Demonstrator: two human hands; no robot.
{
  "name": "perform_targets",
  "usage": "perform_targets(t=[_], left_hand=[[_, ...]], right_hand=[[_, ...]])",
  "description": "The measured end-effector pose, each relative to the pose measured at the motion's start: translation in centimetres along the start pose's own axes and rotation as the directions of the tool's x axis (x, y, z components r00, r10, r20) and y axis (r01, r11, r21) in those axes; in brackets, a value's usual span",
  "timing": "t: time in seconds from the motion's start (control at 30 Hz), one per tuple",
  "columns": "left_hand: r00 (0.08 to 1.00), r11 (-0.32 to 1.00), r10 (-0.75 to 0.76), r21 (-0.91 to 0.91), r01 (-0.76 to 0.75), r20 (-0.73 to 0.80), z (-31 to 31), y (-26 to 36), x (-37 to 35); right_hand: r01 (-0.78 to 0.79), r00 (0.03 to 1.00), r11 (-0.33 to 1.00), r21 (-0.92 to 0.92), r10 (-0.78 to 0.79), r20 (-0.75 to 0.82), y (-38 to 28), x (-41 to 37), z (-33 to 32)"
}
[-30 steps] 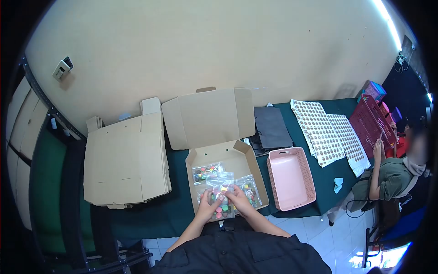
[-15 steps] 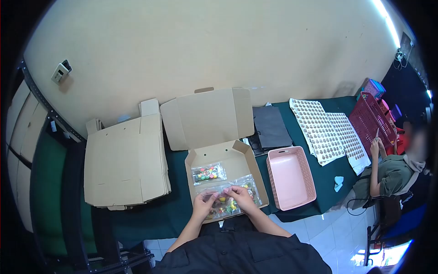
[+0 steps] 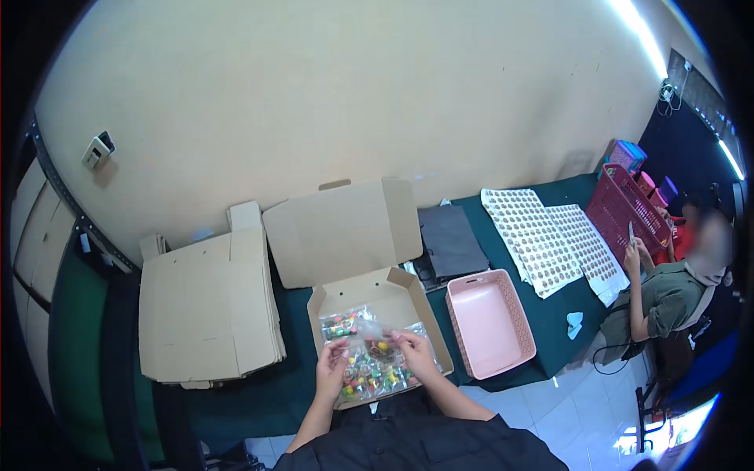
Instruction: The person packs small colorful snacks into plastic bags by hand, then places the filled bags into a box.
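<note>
An open cardboard box [image 3: 314, 314] lies in front of me with its lid [image 3: 345, 228] raised toward the wall. Clear bags of colourful pieces [image 3: 357, 381] cover its near part, and another such bag [image 3: 339, 323] lies at its left side. Above them, my right hand [image 3: 415, 352] pinches the upper right of a clear bag [image 3: 382, 347] with colourful and dark contents. My left hand [image 3: 332, 365] is at the left edge of the bags, fingers closed near clear plastic; which bag it touches is hard to tell.
Flattened cardboard boxes [image 3: 208, 310] are stacked at left. To the right are a pink basket [image 3: 491, 326], black bags [image 3: 454, 242], printed sticker sheets [image 3: 538, 239], a blue cloth [image 3: 575, 324] and a maroon basket [image 3: 620, 208]. A co-worker [image 3: 667, 298] stands at far right.
My hands have moved apart, and the clear bag between them now shows more fully. The whole view has shifted, with the table lower in it.
</note>
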State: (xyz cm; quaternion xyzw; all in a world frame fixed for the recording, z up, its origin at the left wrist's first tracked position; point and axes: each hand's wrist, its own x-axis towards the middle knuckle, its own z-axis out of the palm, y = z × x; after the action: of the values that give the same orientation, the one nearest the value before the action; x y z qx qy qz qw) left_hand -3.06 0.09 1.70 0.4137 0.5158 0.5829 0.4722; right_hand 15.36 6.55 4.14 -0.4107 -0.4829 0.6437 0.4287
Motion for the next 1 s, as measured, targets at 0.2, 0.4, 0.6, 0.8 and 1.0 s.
perform_targets(t=[0.2,0.4,0.6,0.8,1.0], left_hand=[[0.994,1.000,0.015,0.015,-0.016,0.108,2.9,0.0,-0.3],[0.985,0.985,-0.150,-0.100,0.141,-0.082,2.8,0.5,-0.7],[0.977,0.981,-0.161,0.086,0.174,-0.142,2.5,1.7,-1.2],[0.978,0.994,-0.108,-0.031,0.104,-0.180,1.9,1.3,-0.6],[0.924,0.971,-0.125,-0.235,0.039,-0.362,-0.7,-0.2,0.6]], right_hand=[[0.337,0.939,0.875,-0.347,-0.288,0.186,0.0,-0.7,2.3],[0.430,0.871,0.810,-0.400,-0.488,-0.053,0.2,-0.1,3.3],[0.024,0.992,0.996,-0.083,-0.014,0.126,2.2,2.0,0.3],[-0.177,0.973,0.951,-0.254,0.207,0.097,-0.6,0.9,0.4],[-0.254,0.862,0.910,-0.327,0.367,0.351,0.3,-1.0,-0.1]])
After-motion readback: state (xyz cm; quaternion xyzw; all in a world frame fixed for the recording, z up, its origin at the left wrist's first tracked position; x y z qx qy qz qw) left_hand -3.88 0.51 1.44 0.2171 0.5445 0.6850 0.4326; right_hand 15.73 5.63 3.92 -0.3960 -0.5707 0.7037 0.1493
